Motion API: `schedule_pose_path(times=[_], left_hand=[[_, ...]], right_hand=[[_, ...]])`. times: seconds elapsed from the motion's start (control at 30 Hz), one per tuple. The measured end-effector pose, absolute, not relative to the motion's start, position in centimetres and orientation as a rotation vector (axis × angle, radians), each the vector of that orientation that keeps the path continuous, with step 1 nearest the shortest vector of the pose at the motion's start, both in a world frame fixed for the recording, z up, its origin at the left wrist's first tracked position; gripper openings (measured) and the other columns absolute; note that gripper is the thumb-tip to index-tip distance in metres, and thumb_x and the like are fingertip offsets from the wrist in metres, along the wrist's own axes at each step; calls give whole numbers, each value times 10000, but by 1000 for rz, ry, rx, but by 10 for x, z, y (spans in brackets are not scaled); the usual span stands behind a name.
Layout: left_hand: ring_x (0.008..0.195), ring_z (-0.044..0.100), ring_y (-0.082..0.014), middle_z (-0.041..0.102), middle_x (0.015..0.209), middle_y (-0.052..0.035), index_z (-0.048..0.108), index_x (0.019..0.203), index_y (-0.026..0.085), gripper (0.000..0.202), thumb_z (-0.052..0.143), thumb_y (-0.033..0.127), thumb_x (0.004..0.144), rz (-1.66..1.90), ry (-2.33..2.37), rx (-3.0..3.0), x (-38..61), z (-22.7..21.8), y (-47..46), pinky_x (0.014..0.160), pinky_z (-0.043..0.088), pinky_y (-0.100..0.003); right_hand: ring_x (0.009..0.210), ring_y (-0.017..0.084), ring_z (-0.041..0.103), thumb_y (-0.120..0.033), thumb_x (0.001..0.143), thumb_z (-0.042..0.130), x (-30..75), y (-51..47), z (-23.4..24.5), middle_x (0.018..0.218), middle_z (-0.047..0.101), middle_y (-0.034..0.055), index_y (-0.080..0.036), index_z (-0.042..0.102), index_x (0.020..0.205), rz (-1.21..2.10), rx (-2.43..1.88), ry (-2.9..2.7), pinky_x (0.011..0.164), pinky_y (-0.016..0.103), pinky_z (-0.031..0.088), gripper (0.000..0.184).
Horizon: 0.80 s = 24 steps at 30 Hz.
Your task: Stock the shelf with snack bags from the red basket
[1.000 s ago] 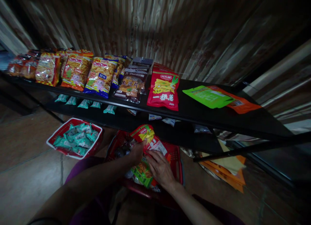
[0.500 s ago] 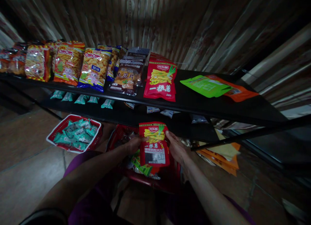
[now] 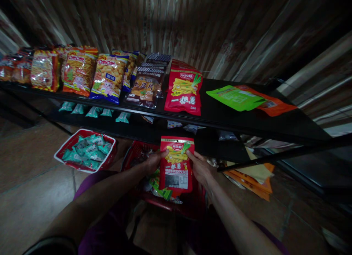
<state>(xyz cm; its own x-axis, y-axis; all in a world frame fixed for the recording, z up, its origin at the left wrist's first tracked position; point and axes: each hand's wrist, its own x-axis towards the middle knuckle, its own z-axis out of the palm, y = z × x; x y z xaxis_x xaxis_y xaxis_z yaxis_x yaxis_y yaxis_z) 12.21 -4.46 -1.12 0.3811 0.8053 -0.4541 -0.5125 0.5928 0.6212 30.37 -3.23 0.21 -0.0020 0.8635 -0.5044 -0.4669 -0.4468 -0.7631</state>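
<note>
A red snack bag (image 3: 177,165) with yellow sticks and a green onion printed on it is upright between both hands. My left hand (image 3: 154,162) grips its left edge, thumb on the front. On the opposite edge, my right hand (image 3: 200,167) closes the same way; the fingers behind the bag are hidden. Beneath the bag stands a red basket (image 3: 156,201) holding mixed snack packets, among them a green packet (image 3: 161,189). Directly above on the shelf (image 3: 220,117), similar red snack bags (image 3: 183,90) stand in a row, one behind another.
To the left along the shelf are brown potato-chip bags (image 3: 144,88), a blue-and-yellow bag (image 3: 108,79) and an orange bag (image 3: 79,71). Green and orange pouches (image 3: 236,98) lie flat at right. A white-rimmed basket (image 3: 85,150) holds teal packets. Orange paper sheets (image 3: 253,178) lie on the floor.
The held red snack bag has shifted slightly right and straightened. My left thumb now sits higher on its front, and my right thumb reaches further over the face.
</note>
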Motion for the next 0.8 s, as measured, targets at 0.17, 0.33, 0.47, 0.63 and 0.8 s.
schedule_pose_path(times=[0.17, 0.33, 0.47, 0.63, 0.8], left_hand=[[959, 658, -310, 708, 985, -168, 656, 990, 72, 489, 737, 424, 660, 877, 810, 400, 121, -11, -41, 843, 511, -376], [898, 672, -300, 714, 932, -162, 655, 990, 65, 492, 769, 366, 618, 881, 751, 461, 124, -16, -46, 831, 508, -390], [864, 677, -274, 717, 912, -135, 660, 987, 83, 478, 792, 293, 579, 840, 736, 497, 130, -24, -55, 829, 501, -382], [862, 672, -256, 712, 916, -126, 654, 1003, 94, 487, 799, 289, 582, 779, 737, 486, 132, -30, -60, 824, 490, -358], [833, 675, -257, 715, 874, -120, 662, 987, 90, 457, 784, 313, 606, 801, 750, 516, 129, -26, -57, 827, 486, -370]], right_hand=[[698, 242, 705, -278, 473, 872, 301, -33, 4, 747, 747, 58, -181, 708, 792, 1640, -1230, -403, 670, 367, 583, 372], [638, 227, 698, -257, 470, 869, 300, -31, 2, 699, 741, 44, -186, 702, 782, 1541, -1277, -343, 667, 371, 585, 361], [645, 226, 698, -259, 474, 864, 302, -29, -2, 666, 734, 33, -188, 689, 738, 1458, -1304, -335, 674, 374, 585, 324], [652, 226, 697, -263, 476, 862, 303, -28, -2, 667, 734, 33, -185, 685, 735, 1415, -1305, -320, 663, 375, 587, 323], [580, 203, 678, -265, 468, 869, 304, -27, 2, 676, 735, 27, -192, 692, 755, 1445, -1283, -318, 627, 366, 585, 346]])
